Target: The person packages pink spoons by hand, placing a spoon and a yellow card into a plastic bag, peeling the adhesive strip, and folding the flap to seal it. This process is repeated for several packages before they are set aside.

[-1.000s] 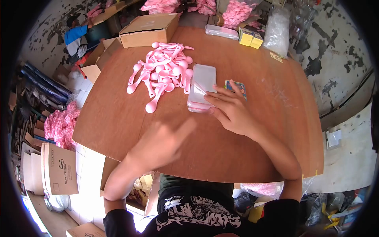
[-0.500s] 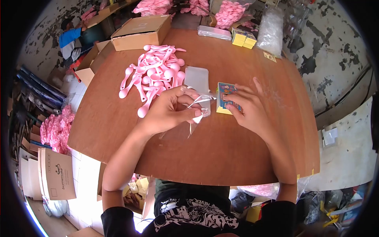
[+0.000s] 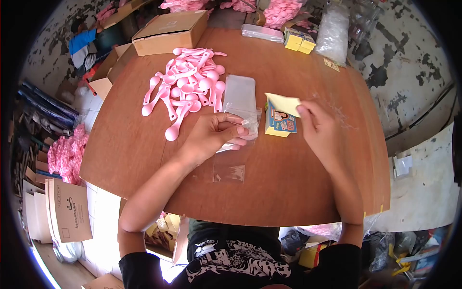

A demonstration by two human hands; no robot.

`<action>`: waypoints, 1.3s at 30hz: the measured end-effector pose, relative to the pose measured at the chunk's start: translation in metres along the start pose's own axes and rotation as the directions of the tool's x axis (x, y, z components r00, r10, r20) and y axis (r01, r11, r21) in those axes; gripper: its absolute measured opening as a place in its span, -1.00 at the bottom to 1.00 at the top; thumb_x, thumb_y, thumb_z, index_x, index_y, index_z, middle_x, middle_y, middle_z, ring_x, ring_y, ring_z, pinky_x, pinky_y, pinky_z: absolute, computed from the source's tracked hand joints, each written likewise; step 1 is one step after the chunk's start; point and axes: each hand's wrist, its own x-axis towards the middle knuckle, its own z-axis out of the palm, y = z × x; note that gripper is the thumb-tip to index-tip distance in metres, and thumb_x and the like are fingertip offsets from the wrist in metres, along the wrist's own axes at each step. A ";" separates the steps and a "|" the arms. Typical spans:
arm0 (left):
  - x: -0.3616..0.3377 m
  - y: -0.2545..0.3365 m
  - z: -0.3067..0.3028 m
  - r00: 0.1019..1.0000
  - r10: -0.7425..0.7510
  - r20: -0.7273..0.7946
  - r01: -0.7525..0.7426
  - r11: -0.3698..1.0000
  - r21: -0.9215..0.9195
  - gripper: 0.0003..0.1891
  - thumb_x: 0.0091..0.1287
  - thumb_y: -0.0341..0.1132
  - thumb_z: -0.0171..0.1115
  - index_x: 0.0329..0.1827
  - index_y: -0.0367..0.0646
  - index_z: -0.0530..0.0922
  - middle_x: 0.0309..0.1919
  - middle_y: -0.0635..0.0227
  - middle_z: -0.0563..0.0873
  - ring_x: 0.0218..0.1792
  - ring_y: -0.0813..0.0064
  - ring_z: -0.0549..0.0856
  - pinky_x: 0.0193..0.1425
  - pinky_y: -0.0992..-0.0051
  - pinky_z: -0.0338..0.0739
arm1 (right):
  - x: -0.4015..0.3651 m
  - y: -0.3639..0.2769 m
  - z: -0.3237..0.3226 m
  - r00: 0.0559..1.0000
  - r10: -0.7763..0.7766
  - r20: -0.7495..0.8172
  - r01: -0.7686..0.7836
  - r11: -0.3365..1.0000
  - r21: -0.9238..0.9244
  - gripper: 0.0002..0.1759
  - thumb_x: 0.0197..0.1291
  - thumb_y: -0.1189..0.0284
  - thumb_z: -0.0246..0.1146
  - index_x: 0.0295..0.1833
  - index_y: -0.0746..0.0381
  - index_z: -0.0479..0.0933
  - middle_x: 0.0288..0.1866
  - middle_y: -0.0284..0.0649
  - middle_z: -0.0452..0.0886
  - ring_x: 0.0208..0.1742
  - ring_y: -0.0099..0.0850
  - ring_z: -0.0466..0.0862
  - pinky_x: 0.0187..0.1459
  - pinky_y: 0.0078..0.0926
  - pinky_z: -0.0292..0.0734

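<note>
My left hand [image 3: 214, 136] pinches a clear plastic bag [image 3: 230, 169], which hangs over the table's near middle. Beneath and beyond that hand lies a stack of clear bags [image 3: 240, 92], partly covered by it. My right hand [image 3: 321, 129] grips the edge of a card [image 3: 285, 104] between thumb and fingers. The card's pale yellow back faces me as it tilts up off a stack of blue printed cards [image 3: 283, 123]. A heap of pink plastic spoons [image 3: 185, 85] lies left of the bags.
The brown table [image 3: 298, 188] holds a cardboard box [image 3: 168, 33] at its far left. Along the far edge are a pack of clear bags [image 3: 262, 33], yellow card stacks [image 3: 299, 40] and a large plastic roll-like bundle [image 3: 332, 33]. Another person [image 3: 83, 48] sits at the far left.
My right hand has lifted a card from the stack and drawn back slightly to the right. The bag in my left hand now hangs more spread out.
</note>
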 end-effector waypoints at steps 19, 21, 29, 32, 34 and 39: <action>-0.013 0.003 0.013 0.954 0.076 0.292 -0.126 0.980 0.156 -0.68 0.38 -0.36 0.33 0.12 -0.36 0.60 -0.14 0.31 0.78 -0.16 0.68 0.70 -0.06 0.59 0.60 | 0.009 -0.019 0.001 0.963 0.127 0.238 -0.232 0.838 0.493 -0.83 0.31 0.45 0.33 -0.17 0.36 0.63 -0.37 -0.33 0.69 -0.39 -0.71 0.56 -0.37 -0.69 0.42; -0.011 0.003 0.016 0.953 0.082 0.291 -0.127 0.982 0.140 -0.67 0.38 -0.36 0.32 0.13 -0.35 0.60 -0.16 0.34 0.78 -0.18 0.71 0.69 -0.08 0.61 0.59 | 0.008 -0.020 0.001 0.958 0.086 0.275 -0.210 0.861 0.463 -0.85 0.26 0.48 0.37 -0.14 0.34 0.65 -0.36 -0.29 0.69 -0.35 -0.66 0.60 -0.33 -0.67 0.46; -0.008 0.042 0.035 0.952 0.189 0.239 -0.263 0.906 0.332 -0.69 0.39 -0.41 0.29 0.15 -0.34 0.60 -0.16 0.36 0.75 -0.25 0.76 0.63 -0.19 0.62 0.55 | 0.003 -0.021 0.005 0.939 -0.150 0.310 -0.048 0.834 0.549 -0.81 0.30 0.45 0.33 -0.04 0.30 0.66 -0.30 -0.26 0.68 -0.24 -0.54 0.65 -0.23 -0.56 0.57; -0.005 0.039 0.035 0.935 0.226 0.274 -0.304 0.907 0.290 -0.68 0.45 -0.37 0.22 0.20 -0.31 0.59 -0.09 0.30 0.75 -0.11 0.67 0.64 0.02 0.53 0.56 | 0.004 -0.023 -0.002 0.884 -0.059 0.464 -0.261 0.761 0.594 -0.79 0.32 0.43 0.31 -0.03 0.33 0.66 -0.23 -0.24 0.70 -0.22 -0.53 0.65 -0.26 -0.55 0.60; -0.005 0.038 0.038 0.931 0.228 0.287 -0.310 0.907 0.287 -0.68 0.47 -0.35 0.19 0.21 -0.31 0.58 -0.08 0.27 0.75 -0.06 0.63 0.64 0.09 0.50 0.55 | 0.006 -0.023 -0.008 0.851 -0.038 0.524 -0.319 0.755 0.573 -0.78 0.33 0.43 0.30 -0.03 0.34 0.65 -0.19 -0.24 0.71 -0.21 -0.53 0.65 -0.28 -0.55 0.62; -0.002 0.017 0.041 0.879 0.411 0.242 -0.474 0.812 0.341 -0.65 0.53 -0.26 0.09 0.21 -0.32 0.58 -0.06 0.14 0.73 -0.01 0.47 0.68 0.15 0.47 0.53 | 0.004 -0.024 -0.009 0.606 0.090 0.791 -0.609 0.692 0.388 -0.68 0.41 0.32 0.23 0.10 0.34 0.60 -0.17 -0.29 0.69 -0.23 -0.57 0.65 -0.24 -0.59 0.62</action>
